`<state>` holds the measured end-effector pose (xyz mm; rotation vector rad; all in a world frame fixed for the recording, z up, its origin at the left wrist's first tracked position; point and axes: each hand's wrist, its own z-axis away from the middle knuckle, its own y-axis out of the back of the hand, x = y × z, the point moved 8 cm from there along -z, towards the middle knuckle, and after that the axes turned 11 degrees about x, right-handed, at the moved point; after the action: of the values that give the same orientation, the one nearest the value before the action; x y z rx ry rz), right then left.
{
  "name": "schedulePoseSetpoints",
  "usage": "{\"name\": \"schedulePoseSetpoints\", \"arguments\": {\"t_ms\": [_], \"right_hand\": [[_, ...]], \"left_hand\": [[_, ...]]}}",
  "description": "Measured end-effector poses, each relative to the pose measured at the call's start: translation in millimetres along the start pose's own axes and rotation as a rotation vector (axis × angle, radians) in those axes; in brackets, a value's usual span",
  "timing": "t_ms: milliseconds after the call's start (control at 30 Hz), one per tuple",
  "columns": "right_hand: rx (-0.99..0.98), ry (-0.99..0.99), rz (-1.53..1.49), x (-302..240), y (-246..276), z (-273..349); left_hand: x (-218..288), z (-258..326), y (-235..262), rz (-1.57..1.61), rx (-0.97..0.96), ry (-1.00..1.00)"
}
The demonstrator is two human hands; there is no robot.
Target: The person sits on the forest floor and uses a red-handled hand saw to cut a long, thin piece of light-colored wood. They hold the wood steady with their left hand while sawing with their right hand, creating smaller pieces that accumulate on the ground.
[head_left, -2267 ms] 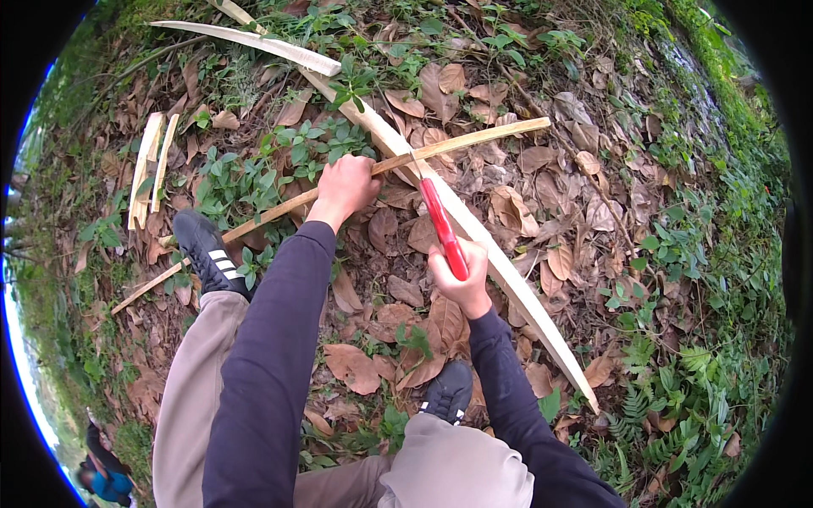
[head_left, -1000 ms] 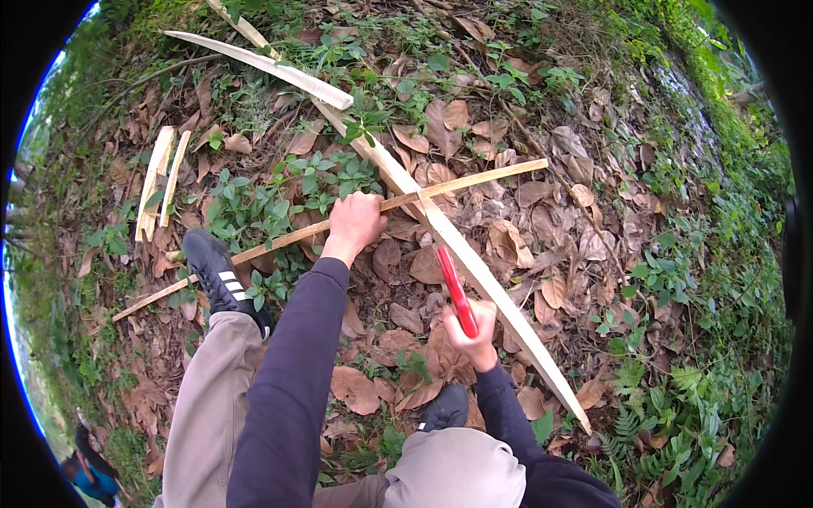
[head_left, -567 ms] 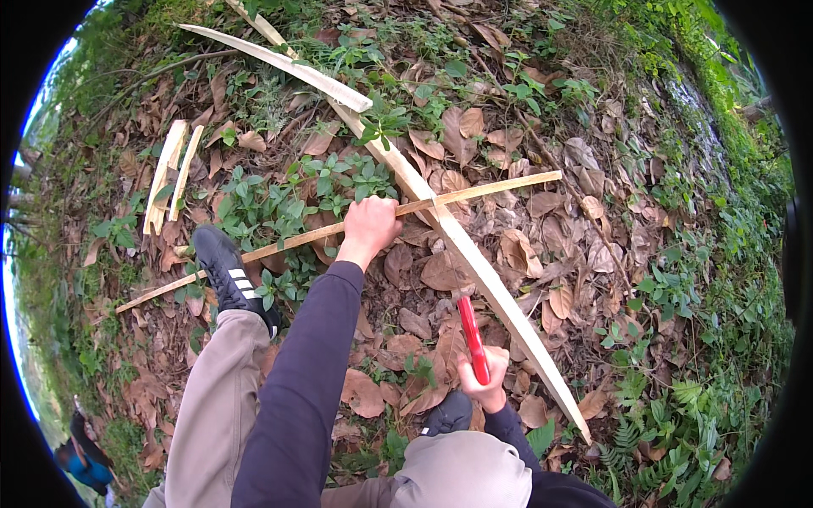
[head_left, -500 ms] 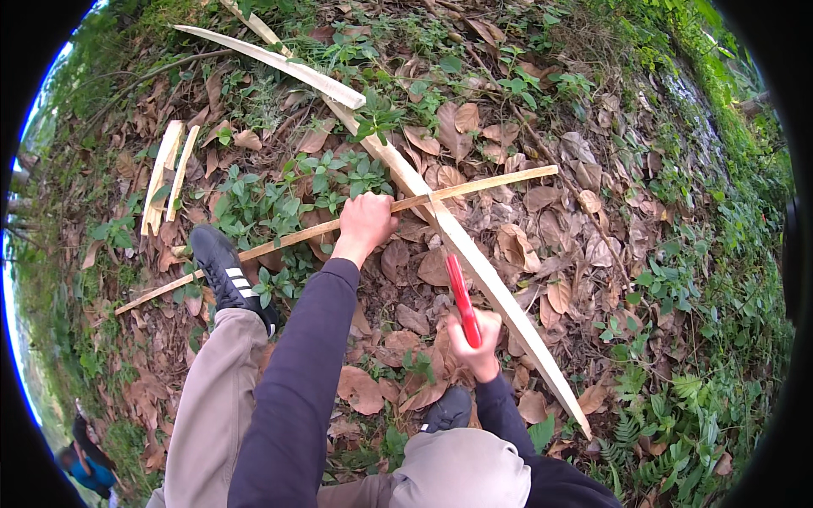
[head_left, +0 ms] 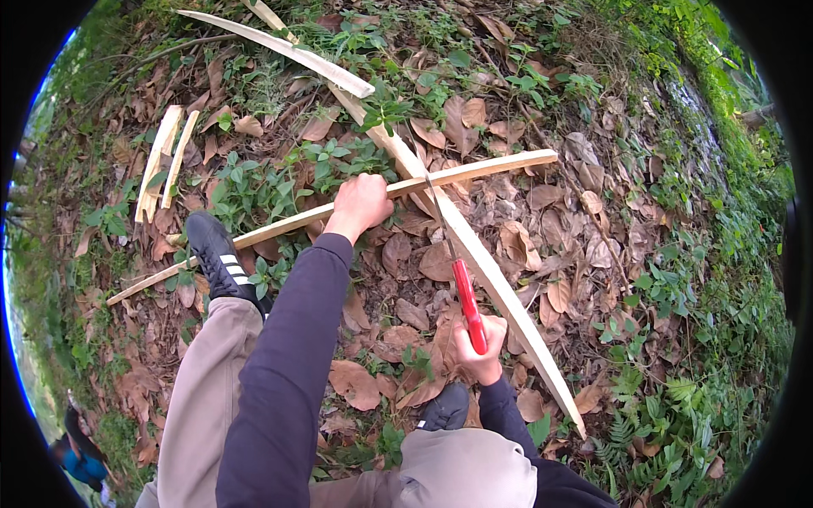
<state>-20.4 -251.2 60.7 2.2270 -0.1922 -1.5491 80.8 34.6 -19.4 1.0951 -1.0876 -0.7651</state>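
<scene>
Saw [head_left: 465,292] across strip [head_left: 292,223], white-striped shoe [head_left: 217,254]

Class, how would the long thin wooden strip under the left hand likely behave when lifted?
The strip is probably light, being slender for its length. It seems fairly stiff: one end juts past the thicker plank without obvious sag. Flat-looking sides suggest it may resist rolling.

Stick [head_left: 292,222] crosswise over plank [head_left: 489,273]
</scene>
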Motion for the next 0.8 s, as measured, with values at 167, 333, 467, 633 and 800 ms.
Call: {"name": "schedulePoseSetpoints", "arguments": {"t_ms": [167,333,467,633,800], "right_hand": [[-0.009,-0.131,-0.092,-7.4,-6.3,4.5],[-0.013,-0.201,-0.077,-11.8,12.1,5.5],[-0.051,-0.194,-0.057,-11.7,1.5,-1.1],[-0.054,-0.064,-0.019,2.3,0.3,9.6],[-0.045,-0.023,-0.02,7.6,18.5,7.9]], "left_hand": [[-1.4,3.2,-3.3,0.029,-0.116,0.059],[4.7,4.9,-9.5,0.132,-0.351,0.082],[-7.1,-3.0,-25.2,0.202,-0.569,0.131],[-8.7,-7.9,-20.6,0.218,-0.559,0.117],[0.9,-12.6,-16.2,0.177,-0.505,0.131]]}}
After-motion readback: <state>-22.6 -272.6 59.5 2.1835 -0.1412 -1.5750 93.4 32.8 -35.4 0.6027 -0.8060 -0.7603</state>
